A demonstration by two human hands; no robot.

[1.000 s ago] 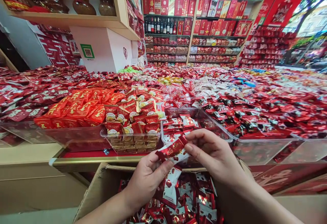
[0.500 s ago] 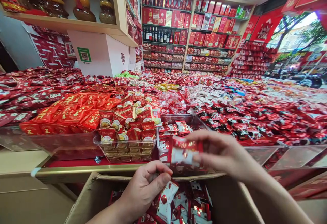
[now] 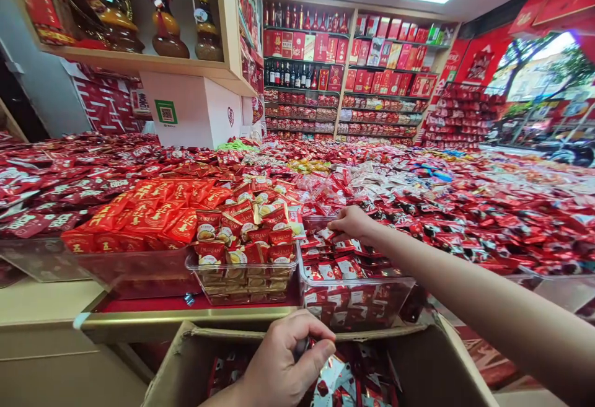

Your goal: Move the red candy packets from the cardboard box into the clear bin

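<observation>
My left hand (image 3: 295,357) is above an open cardboard box (image 3: 232,332), its thumb and forefinger pinched on a small red-and-white snack packet (image 3: 329,377). More red-and-white packets lie loose inside the box. Stretched out over a clear plastic bin (image 3: 357,283), my right hand (image 3: 353,222) has its fingers bent down at the bin's back end. They touch or hover just over the packets there; what they hold is hidden. Similar packets (image 3: 348,267) fill this bin in rows, some lying flat on top.
Left of that bin stands a clear bin of durian snack packets (image 3: 246,233), then one of bright red packets (image 3: 153,215). Heaped sweets (image 3: 446,221) spread to the right and behind. A wooden shelf (image 3: 153,63) with bottles overhangs the left. A gold table edge (image 3: 186,317) borders the box.
My right hand has moved forward from above the box to the back of the clear bin, taking a packet along. My left hand stays pinched at the box. The view has tilted slightly upward.
</observation>
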